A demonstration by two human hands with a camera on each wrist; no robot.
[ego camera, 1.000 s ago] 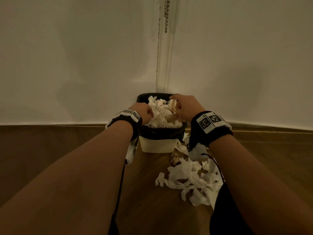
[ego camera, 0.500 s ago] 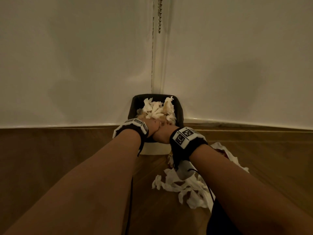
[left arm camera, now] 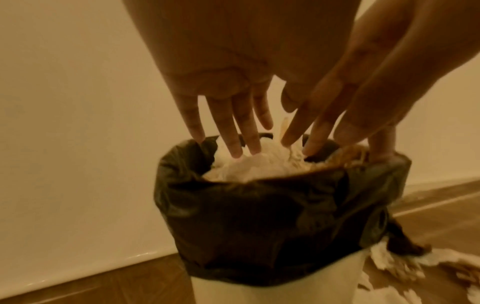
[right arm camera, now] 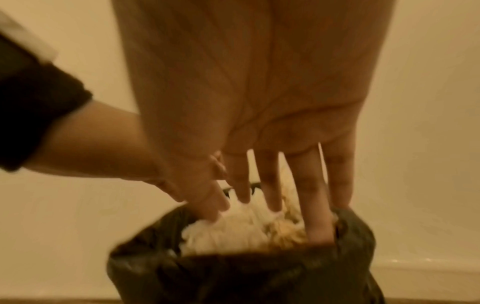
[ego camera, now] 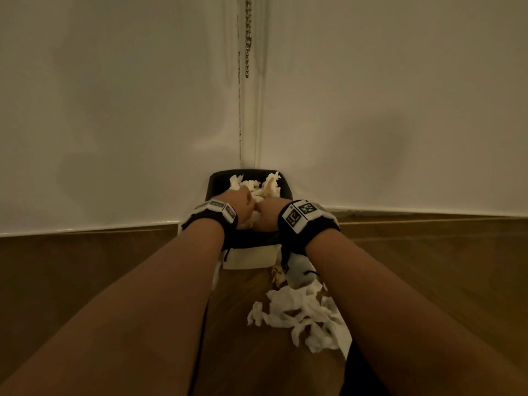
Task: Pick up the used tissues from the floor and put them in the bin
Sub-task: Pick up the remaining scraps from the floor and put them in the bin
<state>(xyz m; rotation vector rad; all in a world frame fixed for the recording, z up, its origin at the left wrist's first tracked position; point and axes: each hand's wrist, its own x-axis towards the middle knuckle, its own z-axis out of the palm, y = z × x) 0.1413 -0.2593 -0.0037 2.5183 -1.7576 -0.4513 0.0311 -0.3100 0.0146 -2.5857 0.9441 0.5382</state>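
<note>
**Two hands press the tissues down into a full bin**

Both hands are over the bin (ego camera: 248, 254), which stands in the corner where two walls meet, lined with a black bag (left arm camera: 272, 222). The left hand (ego camera: 243, 207) and the right hand (ego camera: 267, 214) sit side by side, touching, at the near edge of the opening. In the wrist views the fingers of each hand are straight and spread, tips pushed into the tissues in the bin (left arm camera: 249, 166); neither hand has hold of anything. The outermost right finger goes down between the paper and the bag at the rim.

The step in hand looks like packing: the paper is heaped to the rim, and the hands seem to be squashing it to make room. The task is far from done. A loose pile of tissues on the floor (ego camera: 300, 315) lies just in front of the bin and to its right, under the right forearm, with a small brownish crumpled piece (ego camera: 278, 277) close to the bin's base.

Next, the hands need to lift clear, reach back to the floor pile and gather a bunch. Since the bin is nearly full, small handfuls pressed down after each drop would likely keep paper from spilling back over the edge.
</note>
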